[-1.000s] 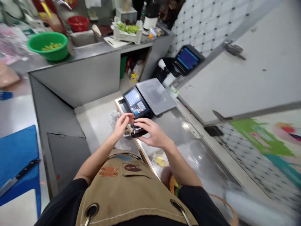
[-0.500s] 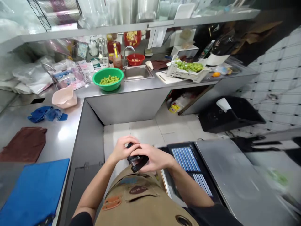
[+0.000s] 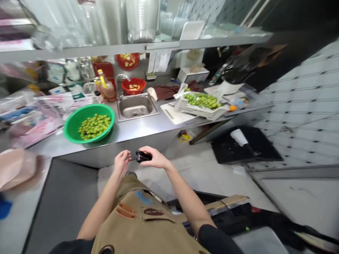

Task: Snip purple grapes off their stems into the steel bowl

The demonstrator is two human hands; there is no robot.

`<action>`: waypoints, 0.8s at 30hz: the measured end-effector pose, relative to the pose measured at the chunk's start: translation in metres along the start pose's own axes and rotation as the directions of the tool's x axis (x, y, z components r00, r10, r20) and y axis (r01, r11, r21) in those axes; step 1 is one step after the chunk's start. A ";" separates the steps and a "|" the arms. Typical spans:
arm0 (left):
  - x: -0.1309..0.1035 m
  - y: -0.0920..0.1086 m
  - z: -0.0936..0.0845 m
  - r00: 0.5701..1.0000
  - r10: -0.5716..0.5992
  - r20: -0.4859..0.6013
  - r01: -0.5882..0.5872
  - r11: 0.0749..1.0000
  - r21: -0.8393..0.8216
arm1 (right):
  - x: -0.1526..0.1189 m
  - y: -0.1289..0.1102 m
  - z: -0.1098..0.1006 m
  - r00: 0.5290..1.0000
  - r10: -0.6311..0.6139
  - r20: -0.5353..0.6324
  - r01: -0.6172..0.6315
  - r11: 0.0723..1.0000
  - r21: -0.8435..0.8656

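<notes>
In front of the apron, my right hand [image 3: 156,158] is wrapped round a small black object [image 3: 143,156]. Beside it, my left hand [image 3: 122,161] has its fingers pinched at a thin dark piece that reaches toward the black object; what this piece is cannot be made out. Both hands are in the air near the counter's front edge. Beyond them on the counter stands a green basin [image 3: 69,123] of green fruit [image 3: 95,126], left of a steel sink [image 3: 137,107].
A white crate [image 3: 182,106] of green fruit overlaps a white cutting board [image 3: 176,117]. A red bowl [image 3: 134,85] sits behind the sink. At left is a pink basin [image 3: 17,169]. A black bin [image 3: 246,148] stands low at right, and a shelf [image 3: 212,41] crosses above.
The view has shifted toward the counter and sink. My hands have moved apart, the left one drawing away from the black object, which stays in my right hand.
</notes>
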State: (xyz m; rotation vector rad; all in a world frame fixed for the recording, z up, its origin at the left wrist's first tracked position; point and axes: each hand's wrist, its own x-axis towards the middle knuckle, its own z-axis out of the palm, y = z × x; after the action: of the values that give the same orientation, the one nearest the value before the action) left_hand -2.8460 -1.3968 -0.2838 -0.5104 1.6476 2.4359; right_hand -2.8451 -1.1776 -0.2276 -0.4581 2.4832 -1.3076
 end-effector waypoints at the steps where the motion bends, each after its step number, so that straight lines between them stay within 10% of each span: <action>1: 0.018 -0.001 0.006 1.000 -0.020 -0.025 0.020 1.000 -0.013 | 0.023 0.018 -0.015 0.993 0.096 -0.062 -0.100 0.992 -0.071; 6: 0.106 -0.002 0.066 0.996 -0.063 0.065 0.063 0.998 -0.006 | 0.128 0.106 -0.078 0.911 0.327 -0.251 -0.375 0.911 -0.174; 13: 0.190 0.010 0.244 0.931 -0.023 0.364 0.030 0.999 -0.012 | 0.177 0.153 -0.133 0.874 0.373 -0.312 -0.393 0.920 0.000; 19: 0.219 -0.004 0.393 0.787 -0.072 0.612 0.057 0.997 0.045 | 0.078 0.210 -0.202 0.694 0.502 -0.516 -0.303 0.854 0.423; 24: 0.195 -0.071 0.526 0.612 -0.191 0.767 0.104 0.981 0.162 | -0.065 0.265 -0.251 0.462 0.643 -0.610 -0.100 0.722 0.685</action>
State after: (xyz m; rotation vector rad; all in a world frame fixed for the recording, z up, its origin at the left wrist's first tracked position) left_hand -3.1057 -0.8963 -0.2390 0.4026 1.2399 1.9592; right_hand -2.9241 -0.8237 -0.3048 1.1190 2.2863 -2.2562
